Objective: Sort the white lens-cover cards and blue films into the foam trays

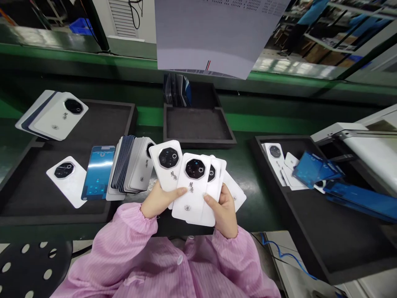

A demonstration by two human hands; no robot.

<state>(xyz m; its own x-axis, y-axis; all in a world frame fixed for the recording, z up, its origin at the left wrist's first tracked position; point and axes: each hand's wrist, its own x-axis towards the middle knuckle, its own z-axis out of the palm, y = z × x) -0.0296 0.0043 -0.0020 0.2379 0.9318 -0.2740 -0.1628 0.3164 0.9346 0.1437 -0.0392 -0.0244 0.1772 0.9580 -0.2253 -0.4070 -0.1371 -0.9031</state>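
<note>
Both hands hold a fanned bunch of white phone back covers [196, 203] over the front of the green bench. Each cover shows a black camera window and dark lettering. My left hand [159, 200] is closed on the left side of the fan, its thumb pressed on the front covers. At the right side my right hand [223, 209] is closed too, thumb in front and fingers behind. Just left of my left hand stands a leaning row of white and dark blue covers [133, 165]. A blue-filmed panel [98, 174] and a single white cover [68, 180] lie beside that row.
A black tray [105, 114] at left carries more covers [58, 116]. The back tray [198, 124] holds a stack of dark panels [176, 91]. In the right tray [335, 240] lie white covers [274, 161] and blue-filmed panels [362, 198]. A paper sheet [214, 37] hangs ahead.
</note>
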